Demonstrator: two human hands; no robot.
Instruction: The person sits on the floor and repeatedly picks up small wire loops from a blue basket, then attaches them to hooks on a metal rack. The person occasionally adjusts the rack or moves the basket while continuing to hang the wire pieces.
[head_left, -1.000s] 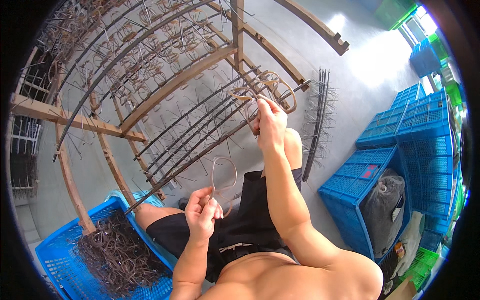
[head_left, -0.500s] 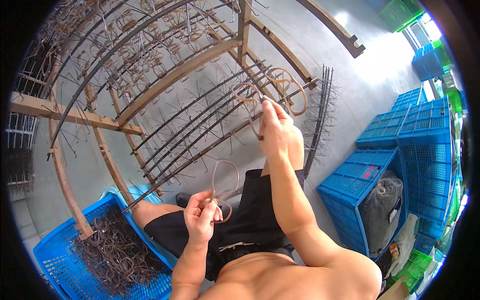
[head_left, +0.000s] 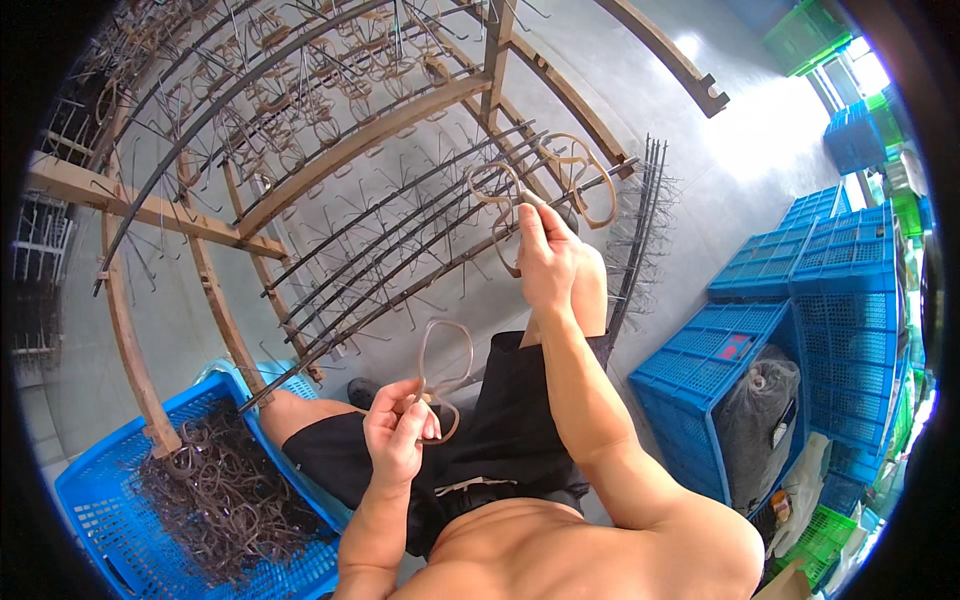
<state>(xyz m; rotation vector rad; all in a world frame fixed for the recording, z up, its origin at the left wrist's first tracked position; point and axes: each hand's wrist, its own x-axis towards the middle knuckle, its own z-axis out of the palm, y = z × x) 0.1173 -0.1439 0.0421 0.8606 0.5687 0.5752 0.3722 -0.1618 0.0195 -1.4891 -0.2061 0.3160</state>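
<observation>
I see left hand (head_left: pixel 400 432) pinching one brown loop (head_left: pixel 421 355) near its narrow middle, above black shorts (head_left: pixel 340 458). Right hand (head_left: pixel 548 255) holds tan loops (head_left: pixel 606 178), farther out, by black rods (head_left: pixel 300 365); cannot tell how many. My guess: loops light, bendy, smooth, hard to break, may slip. Best hold: narrow waist, finger and thumb. Brown loop looks thin, shiny; tan ones paler, curvy.

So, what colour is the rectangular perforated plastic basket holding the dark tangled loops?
The perforated plastic basket is bright blue, showing best in the head view.
</observation>
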